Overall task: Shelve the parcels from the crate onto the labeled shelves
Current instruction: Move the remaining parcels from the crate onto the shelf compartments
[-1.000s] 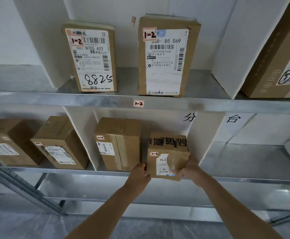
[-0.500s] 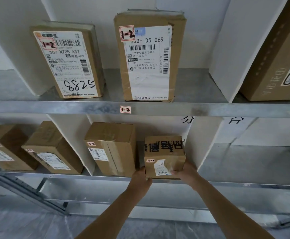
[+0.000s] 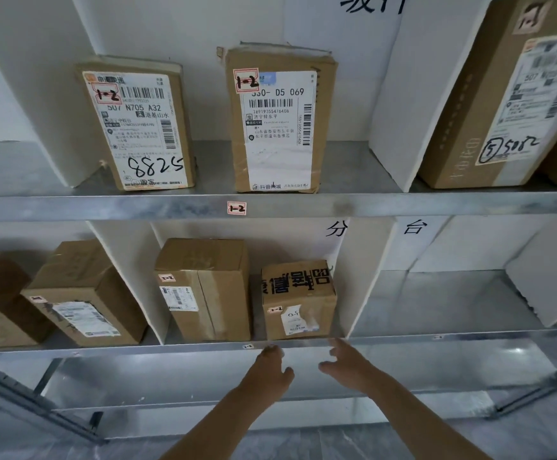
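Both hands (image 3: 307, 366) apparently empty, fingers spread, below small parcel (image 3: 298, 298).

Left hand (image 3: 272, 368) and right hand (image 3: 345, 361) empty, fingers spread

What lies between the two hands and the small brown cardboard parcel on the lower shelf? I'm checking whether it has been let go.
Only the lower shelf's metal front edge, seen in the head view. The left hand and right hand hang open below the small brown cardboard parcel.
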